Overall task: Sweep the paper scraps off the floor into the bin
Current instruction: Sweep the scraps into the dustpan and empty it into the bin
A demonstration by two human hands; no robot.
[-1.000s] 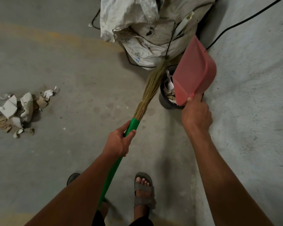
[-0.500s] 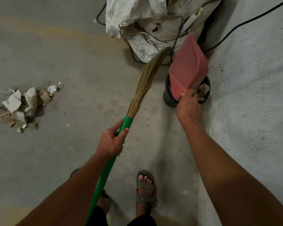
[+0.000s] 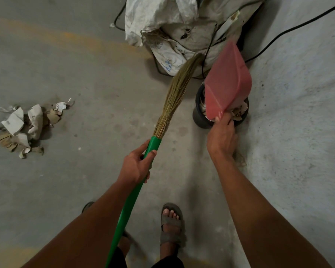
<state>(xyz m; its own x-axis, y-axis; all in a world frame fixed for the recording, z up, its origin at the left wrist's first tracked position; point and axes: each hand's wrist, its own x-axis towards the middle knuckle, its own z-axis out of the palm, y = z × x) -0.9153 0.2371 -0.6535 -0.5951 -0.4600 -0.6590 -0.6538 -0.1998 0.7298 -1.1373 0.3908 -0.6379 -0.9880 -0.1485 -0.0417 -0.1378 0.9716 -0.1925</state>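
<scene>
Bare grey concrete floor (image 3: 70,70) with a faded orange stripe, white sack (image 3: 174,29) and black cables up top. Torn scraps (image 3: 25,126) piled far left. My left hand (image 3: 136,164) grips the broom (image 3: 149,151); right hand (image 3: 221,137) holds the dustpan (image 3: 227,82) tipped over the bin (image 3: 199,115), probably by its handle.

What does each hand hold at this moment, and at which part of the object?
The left hand grips the broom at the top of its green handle, just below the bristles. The right hand holds the red dustpan at its lower end, over the black bin.
</scene>
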